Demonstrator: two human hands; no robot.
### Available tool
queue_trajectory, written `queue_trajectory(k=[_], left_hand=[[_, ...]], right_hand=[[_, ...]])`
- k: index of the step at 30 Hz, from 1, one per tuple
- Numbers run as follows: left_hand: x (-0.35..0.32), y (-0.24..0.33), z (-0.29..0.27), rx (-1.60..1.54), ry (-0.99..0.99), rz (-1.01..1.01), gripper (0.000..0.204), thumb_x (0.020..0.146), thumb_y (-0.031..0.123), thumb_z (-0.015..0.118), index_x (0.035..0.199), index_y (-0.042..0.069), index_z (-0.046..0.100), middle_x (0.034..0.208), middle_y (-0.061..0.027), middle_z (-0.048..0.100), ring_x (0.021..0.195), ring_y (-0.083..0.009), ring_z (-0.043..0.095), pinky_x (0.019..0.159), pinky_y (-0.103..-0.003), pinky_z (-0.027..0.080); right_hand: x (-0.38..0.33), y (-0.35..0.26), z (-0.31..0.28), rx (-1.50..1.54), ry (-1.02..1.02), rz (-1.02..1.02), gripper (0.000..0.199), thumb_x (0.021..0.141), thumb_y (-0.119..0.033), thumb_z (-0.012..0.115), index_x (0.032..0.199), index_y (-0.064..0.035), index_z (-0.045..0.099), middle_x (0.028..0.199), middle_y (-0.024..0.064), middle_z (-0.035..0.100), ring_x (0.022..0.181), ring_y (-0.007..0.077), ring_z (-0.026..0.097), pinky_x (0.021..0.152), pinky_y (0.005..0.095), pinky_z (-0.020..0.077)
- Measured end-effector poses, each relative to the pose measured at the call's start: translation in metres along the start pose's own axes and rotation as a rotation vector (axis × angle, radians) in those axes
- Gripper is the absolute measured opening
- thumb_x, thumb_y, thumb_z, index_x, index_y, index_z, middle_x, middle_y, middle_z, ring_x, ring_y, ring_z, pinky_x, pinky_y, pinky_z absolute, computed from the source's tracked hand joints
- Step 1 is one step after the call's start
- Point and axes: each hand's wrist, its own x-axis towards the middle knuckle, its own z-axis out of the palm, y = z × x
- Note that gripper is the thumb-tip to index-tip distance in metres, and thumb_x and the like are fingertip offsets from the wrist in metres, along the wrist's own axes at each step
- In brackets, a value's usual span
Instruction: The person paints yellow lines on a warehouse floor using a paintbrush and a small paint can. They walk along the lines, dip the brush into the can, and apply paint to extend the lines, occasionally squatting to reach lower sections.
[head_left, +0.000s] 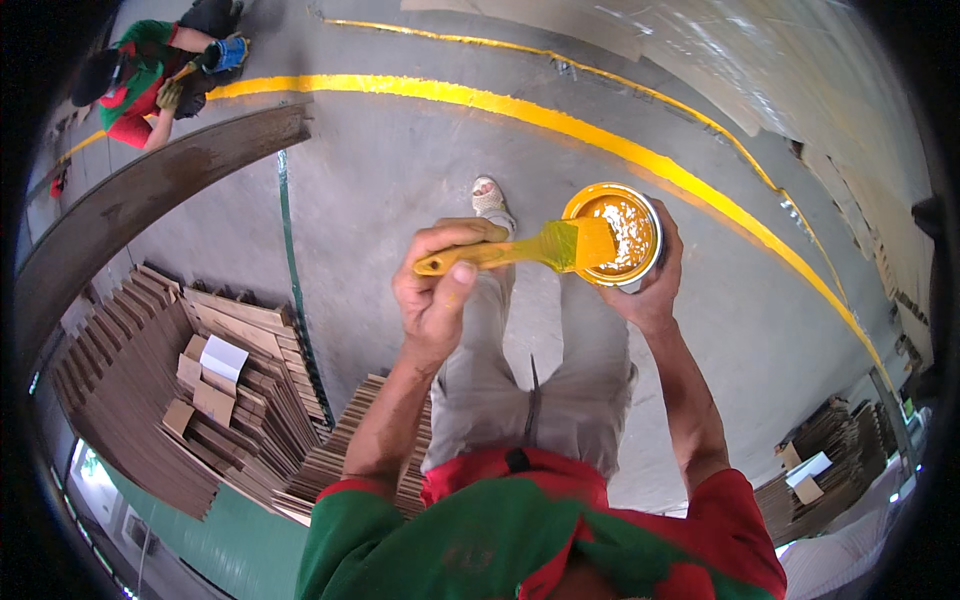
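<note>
My left hand is closed round the handle of a paintbrush smeared with yellow paint. The brush lies level, its bristles reaching over the rim of an open paint can. Glossy yellow-orange paint shows inside the can, and yellow coats its rim. From the right side and below, my right hand grips the can, its fingers partly hidden behind it. Whether the bristles touch the paint or the rim, I cannot tell.
A wide yellow line curves over the grey floor, with a thinner line beyond. At the upper left another person crouches with a blue can. Cardboard stacks stand left; a brown beam rises beside them.
</note>
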Motion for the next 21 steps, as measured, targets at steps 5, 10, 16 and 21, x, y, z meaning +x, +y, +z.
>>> queue_trajectory(k=[5,10,16,21], left_hand=[[0.054,-0.105,-0.072,-0.050,0.029,0.082,0.030,0.101,0.015,0.058,0.122,-0.007,0.056,0.120,-0.0291,0.064,0.094,-0.0311,0.069,0.083,-0.043,0.058],[0.110,-0.213,-0.143,-0.015,0.084,0.198,0.032,0.101,0.015,0.058,0.125,-0.006,0.056,0.122,-0.0299,0.064,0.092,-0.0317,0.069,0.087,-0.045,0.056],[0.156,-0.351,-0.231,0.176,0.120,0.212,0.030,0.102,0.015,0.057,0.124,-0.006,0.058,0.115,-0.0237,0.069,0.092,-0.0267,0.068,0.089,-0.041,0.054],[0.182,-0.448,-0.281,0.280,0.148,0.117,0.027,0.102,0.013,0.057,0.122,-0.005,0.061,0.112,-0.0175,0.071,0.093,-0.0212,0.066,0.088,-0.039,0.054]], right_hand=[[0.044,0.123,0.056,0.045,-0.060,-0.081,0.111,0.057,-0.007,0.096,0.151,-0.0012,0.036,0.149,0.0171,0.047,0.136,0.0285,0.051,0.117,0.0423,0.0389],[0.065,0.241,0.066,-0.082,-0.039,-0.088,0.115,0.058,-0.013,0.098,0.152,0.0003,0.033,0.149,0.0186,0.047,0.136,0.0301,0.052,0.117,0.0438,0.0393],[0.090,0.290,0.038,-0.040,-0.010,-0.067,0.118,0.061,-0.018,0.100,0.154,-0.0001,0.029,0.146,0.0165,0.050,0.131,0.0279,0.056,0.112,0.0436,0.0454],[0.090,0.368,-0.047,-0.204,0.010,0.034,0.102,0.070,-0.024,0.094,0.151,0.0002,0.037,0.144,0.0157,0.053,0.133,0.0279,0.055,0.111,0.0455,0.0455]])
